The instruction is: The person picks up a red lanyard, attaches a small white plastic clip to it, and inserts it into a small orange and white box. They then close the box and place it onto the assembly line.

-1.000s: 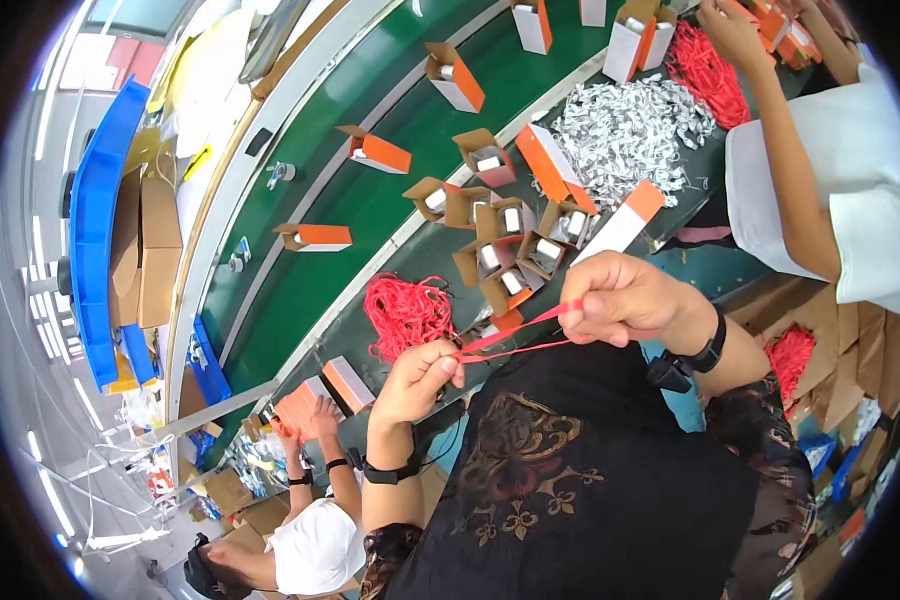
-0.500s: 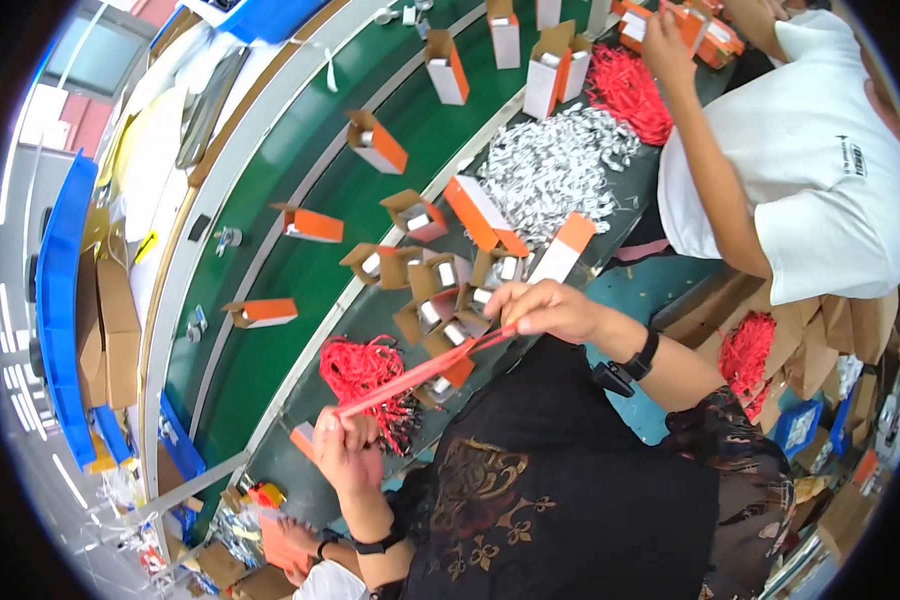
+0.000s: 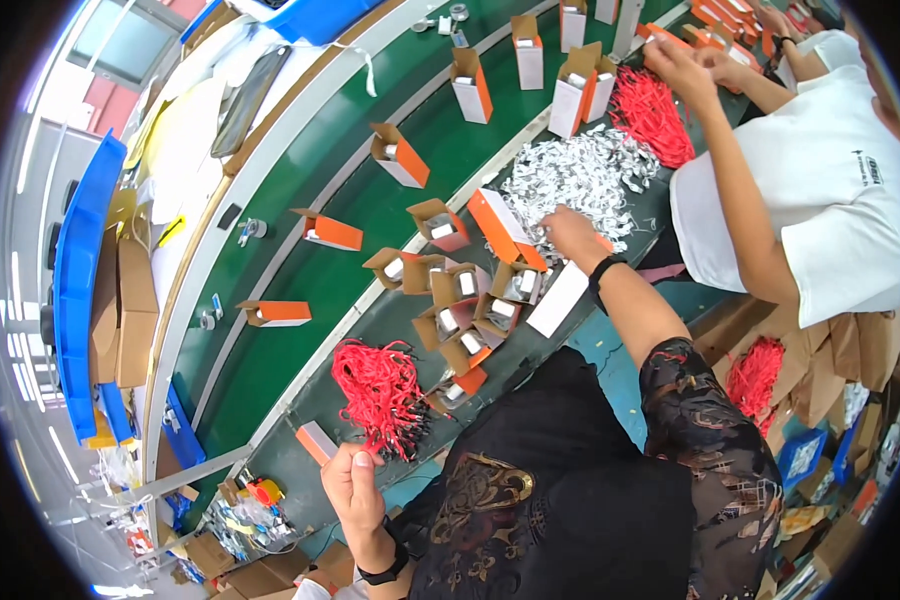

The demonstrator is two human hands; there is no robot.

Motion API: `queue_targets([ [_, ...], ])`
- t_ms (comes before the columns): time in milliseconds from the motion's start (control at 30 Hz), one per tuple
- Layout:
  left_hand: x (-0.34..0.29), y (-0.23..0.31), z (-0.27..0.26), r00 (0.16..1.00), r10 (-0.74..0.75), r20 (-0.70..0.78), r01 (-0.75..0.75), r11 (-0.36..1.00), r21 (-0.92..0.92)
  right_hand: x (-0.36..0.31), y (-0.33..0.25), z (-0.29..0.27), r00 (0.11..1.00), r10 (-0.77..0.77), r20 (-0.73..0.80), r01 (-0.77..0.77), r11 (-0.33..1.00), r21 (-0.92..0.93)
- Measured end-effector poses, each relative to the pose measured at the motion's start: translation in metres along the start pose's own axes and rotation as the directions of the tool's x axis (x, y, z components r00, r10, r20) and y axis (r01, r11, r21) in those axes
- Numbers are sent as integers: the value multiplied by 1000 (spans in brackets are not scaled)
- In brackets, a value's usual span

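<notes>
My left hand (image 3: 355, 485) is closed in a pinch, with a bit of red cord (image 3: 373, 446) showing at the fingertips. Just beyond it lies a heap of red cords with dark ends (image 3: 378, 385). My right hand (image 3: 573, 236) reaches to the near edge of a pile of small white pieces (image 3: 560, 180). Its fingers are curled down and pressed together; whatever they hold is hidden. Beside that hand are a long orange and white box (image 3: 505, 228) and a white box (image 3: 558, 298). Open small boxes with white items inside (image 3: 467, 285) stand clustered to their left.
A green conveyor (image 3: 300, 270) carries several upright open orange and white boxes (image 3: 400, 158). A co-worker in a white shirt (image 3: 740, 200) works at the right, near another red cord heap (image 3: 652, 115). A blue bin (image 3: 75, 300) stands far left.
The red cord stretched between my hands is no longer there. My right hand has let go of it and moved up to the white pile; my left hand has moved slightly down.
</notes>
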State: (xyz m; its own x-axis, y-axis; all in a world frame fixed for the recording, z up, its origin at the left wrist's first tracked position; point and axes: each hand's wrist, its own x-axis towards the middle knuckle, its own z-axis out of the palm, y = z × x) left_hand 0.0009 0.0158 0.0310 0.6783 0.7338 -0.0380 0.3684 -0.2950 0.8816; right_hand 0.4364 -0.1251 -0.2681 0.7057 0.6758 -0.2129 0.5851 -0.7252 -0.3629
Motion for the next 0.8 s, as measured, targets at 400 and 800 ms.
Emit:
queue_targets([
  [400,3,12,-3,986,83,146,-80,996,-26,-37,-4,-56,945,323,57,-99,116,988],
  [800,43,28,-4,867,211,451,-190,977,-93,-155,-211,-131,859,-488,-155,293,219,931],
])
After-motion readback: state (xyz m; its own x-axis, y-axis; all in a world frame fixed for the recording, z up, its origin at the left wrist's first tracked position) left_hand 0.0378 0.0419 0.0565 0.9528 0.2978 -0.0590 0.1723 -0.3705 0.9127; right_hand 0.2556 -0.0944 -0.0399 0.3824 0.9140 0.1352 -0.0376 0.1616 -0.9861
